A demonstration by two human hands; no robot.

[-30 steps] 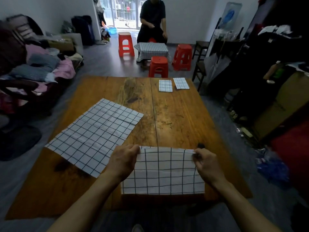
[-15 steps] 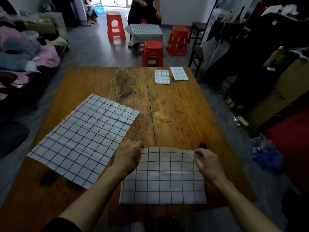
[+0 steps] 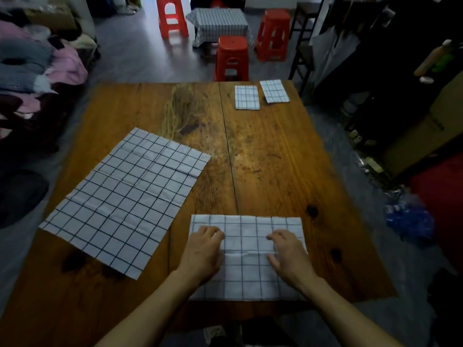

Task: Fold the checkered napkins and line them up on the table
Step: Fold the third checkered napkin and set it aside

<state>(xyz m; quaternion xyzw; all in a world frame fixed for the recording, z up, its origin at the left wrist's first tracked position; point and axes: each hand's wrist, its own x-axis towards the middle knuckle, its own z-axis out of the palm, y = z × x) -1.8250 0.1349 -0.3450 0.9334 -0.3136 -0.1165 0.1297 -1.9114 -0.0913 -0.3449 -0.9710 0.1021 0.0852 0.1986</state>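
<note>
**Napkin under both hands, one fold made**

Nearest me, the folded napkin lies flat at the table's front edge, slightly right of centre. My left hand rests palm down on its left part, fingers curled and lying on the cloth; my right hand does the same on the right part. Neither pinches anything — both press. A crease runs across between them.

Handling, as I judge it: thin, soft, light cloth that holds a crease yet may slide on smooth wood. I would hold it at the corners or along an edge, and keep one palm down as an anchor during the next fold.

To the left, just apart from it, an open napkin lies spread at an angle, wrinkled and not yet folded. At the far right corner two small napkins sit side by side, the right one skewed — the row will need squaring.

The table is worn wood with a seam down the middle, dark knots and stains.

Beyond it: red stools, a checked cloth over a low table, clothes heaped at left, dark clutter at right. Light is poor.
</note>
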